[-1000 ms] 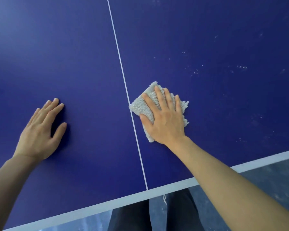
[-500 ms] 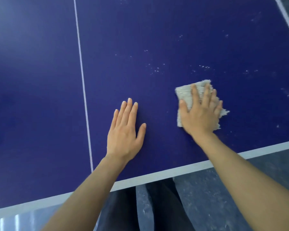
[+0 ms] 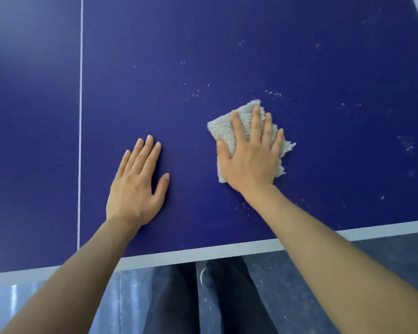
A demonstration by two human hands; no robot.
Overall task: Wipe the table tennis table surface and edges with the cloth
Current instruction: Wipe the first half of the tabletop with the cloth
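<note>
R hand (image 3: 251, 160) spread flat, pressing cloth (image 3: 223, 127) on surface (image 3: 227, 56); L hand (image 3: 135, 186) flat beside it; best keep pressure even, sweep thru specks (image 3: 196, 92) beyond R hand.

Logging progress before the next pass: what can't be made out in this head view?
Head view only:
Table surface under the cloth and right hand: covered by them.
Surface under the left hand: hidden by its palm.
Table's far end: cut off by the top edge.
White specks: too small to tell dust from scuffs.
</note>
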